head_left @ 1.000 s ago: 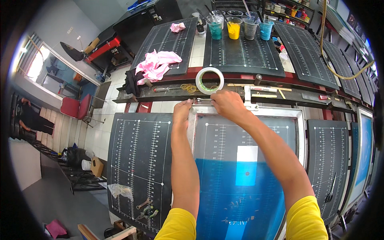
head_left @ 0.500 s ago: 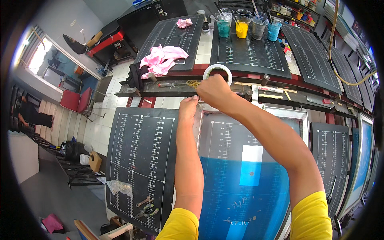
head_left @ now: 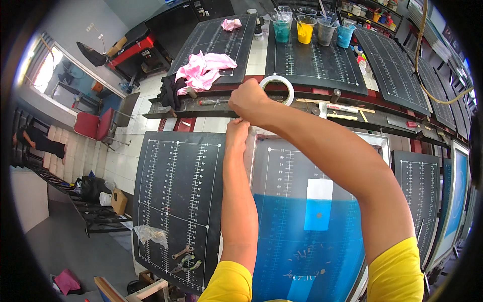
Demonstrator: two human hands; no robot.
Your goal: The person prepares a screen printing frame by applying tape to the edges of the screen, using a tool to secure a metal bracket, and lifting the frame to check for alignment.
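Note:
A screen-printing frame [head_left: 383, 147] with a blue-coated mesh [head_left: 282, 236] lies below my arms, a white-and-blue rectangle [head_left: 319, 190] showing in its middle. At its far left corner is my left hand [head_left: 236, 133], fingers curled closed near the frame's edge. Just above it my right hand [head_left: 248, 97] is closed in a fist, over the dark metal rail. Whatever the fingers of either hand grip is hidden. To the right of my right hand a roll of white tape [head_left: 290, 91] stands against the rail, partly covered by my wrist.
A black printing board [head_left: 193, 176] at left carries a wrench [head_left: 182, 252], pliers [head_left: 187, 263] and a plastic bag [head_left: 151, 235]. Beyond the rail are pink cloth [head_left: 206, 68] and cups of coloured ink [head_left: 305, 31]. A marker [head_left: 342, 108] and sticks lie on the rail.
My right hand has moved left and slightly up, leaving more of the tape roll in sight. My left hand stays near the frame's corner.

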